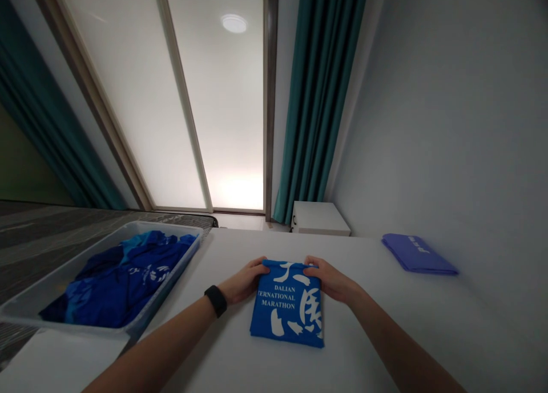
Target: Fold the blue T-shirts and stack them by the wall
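A blue folded shirt (pixel 287 319) with white lettering and large white characters lies on the white table in front of me. My left hand (pixel 246 279) grips its far left corner, thumb on top and fingers at the far edge. At the far right corner, my right hand (pixel 331 278) pinches the cloth the same way. The undersides of the fingers are hidden behind the fabric. A dark band circles my left wrist.
On the left stands a clear plastic bin (pixel 194 246) holding crumpled blue clothes (pixel 124 279). A folded purple cloth (pixel 419 254) lies at the right by the wall. Beyond the white table (pixel 355 324) are a small white cabinet (pixel 320 217), teal curtains (pixel 323 96) and frosted sliding doors (pixel 222 108).
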Tool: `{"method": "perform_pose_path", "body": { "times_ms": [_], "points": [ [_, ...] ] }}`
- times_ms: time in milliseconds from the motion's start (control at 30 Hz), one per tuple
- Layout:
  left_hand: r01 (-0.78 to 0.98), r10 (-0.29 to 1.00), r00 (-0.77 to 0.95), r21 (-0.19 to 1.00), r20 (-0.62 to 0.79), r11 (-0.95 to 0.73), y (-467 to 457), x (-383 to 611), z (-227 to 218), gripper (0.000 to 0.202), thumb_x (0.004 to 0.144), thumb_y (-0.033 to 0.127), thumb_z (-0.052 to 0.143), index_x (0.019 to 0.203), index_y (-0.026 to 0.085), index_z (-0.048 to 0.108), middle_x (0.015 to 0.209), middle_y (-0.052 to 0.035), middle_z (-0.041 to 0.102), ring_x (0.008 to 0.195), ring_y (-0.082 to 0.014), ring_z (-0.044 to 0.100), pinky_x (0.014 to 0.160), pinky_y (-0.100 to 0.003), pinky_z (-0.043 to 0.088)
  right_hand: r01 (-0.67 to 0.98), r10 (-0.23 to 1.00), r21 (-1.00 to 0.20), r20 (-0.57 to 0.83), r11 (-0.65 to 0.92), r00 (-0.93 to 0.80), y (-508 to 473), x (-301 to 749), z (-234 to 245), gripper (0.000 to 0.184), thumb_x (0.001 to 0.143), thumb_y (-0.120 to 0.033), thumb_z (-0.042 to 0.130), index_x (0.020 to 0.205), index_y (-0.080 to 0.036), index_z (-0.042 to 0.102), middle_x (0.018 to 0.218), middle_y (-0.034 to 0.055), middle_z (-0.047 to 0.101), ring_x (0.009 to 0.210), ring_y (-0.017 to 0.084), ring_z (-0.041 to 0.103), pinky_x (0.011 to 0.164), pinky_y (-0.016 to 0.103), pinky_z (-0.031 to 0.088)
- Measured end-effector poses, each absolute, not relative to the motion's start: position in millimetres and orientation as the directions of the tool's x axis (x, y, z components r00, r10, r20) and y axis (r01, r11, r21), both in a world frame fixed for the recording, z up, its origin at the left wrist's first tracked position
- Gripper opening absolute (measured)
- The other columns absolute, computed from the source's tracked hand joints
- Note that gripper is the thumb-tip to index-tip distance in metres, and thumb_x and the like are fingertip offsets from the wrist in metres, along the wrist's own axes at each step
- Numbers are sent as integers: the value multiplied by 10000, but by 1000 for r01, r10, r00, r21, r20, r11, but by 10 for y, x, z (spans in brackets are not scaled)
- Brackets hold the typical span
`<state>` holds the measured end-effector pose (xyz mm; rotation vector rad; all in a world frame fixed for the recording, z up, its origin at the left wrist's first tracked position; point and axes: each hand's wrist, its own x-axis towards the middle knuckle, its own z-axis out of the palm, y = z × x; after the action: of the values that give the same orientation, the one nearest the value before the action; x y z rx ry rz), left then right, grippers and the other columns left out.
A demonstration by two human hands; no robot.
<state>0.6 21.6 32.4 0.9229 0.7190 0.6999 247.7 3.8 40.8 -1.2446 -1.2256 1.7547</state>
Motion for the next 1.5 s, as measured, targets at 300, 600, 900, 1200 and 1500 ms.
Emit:
{"method": "perform_pose_path", "body": {
  "times_ms": [300,600,900,1200,1500],
  "points": [
    [-261,759,555,795,-341,548,248,300,243,387,738,120,730,1094,166,584,980,-70,699,870,-199,683,811,-347,533,-4,910,-934,-348,-358,-227,56,2713,308,483,627,-424,759,976,-223,493,773,-23,663,695,164,647,607,263,483],
    [-241,721,607,788,-333,567,323,832,266,296,805,158,718,1090,101,660,993,-143,732,864,-219,708,866,-364,540,-258,924,-887,-364,-382,-115,24,3192,298,499,743,-368,737,1183,-216,558,852,29,709,782,196,674,692,314,536],
    [-166,663,631,765,-402,622,296,1231,399,226,837,210,709,1043,120,682,1017,-142,733,862,-218,713,824,-343,554,-301,942,-893,-327,-334,-76,-354,3640,179,446,722,-500,764,1021,-185,665,945,54,708,891,209,650,772,332,511],
    [-197,648,626,717,-433,669,309,1773,283,244,785,176,746,1012,111,686,957,-143,743,790,-221,722,748,-328,574,-178,918,-918,-378,-355,118,-322,4060,126,464,689,-593,721,904,-186,658,739,1,661,671,155,599,554,244,427],
    [-229,648,625,692,-435,685,279,2282,171,199,764,166,760,941,106,693,895,-149,752,753,-241,729,768,-371,578,-384,890,-873,-400,-300,216,-548,4391,178,445,698,-471,765,1032,-200,652,845,22,708,762,182,655,645,290,508]
  ]
}}
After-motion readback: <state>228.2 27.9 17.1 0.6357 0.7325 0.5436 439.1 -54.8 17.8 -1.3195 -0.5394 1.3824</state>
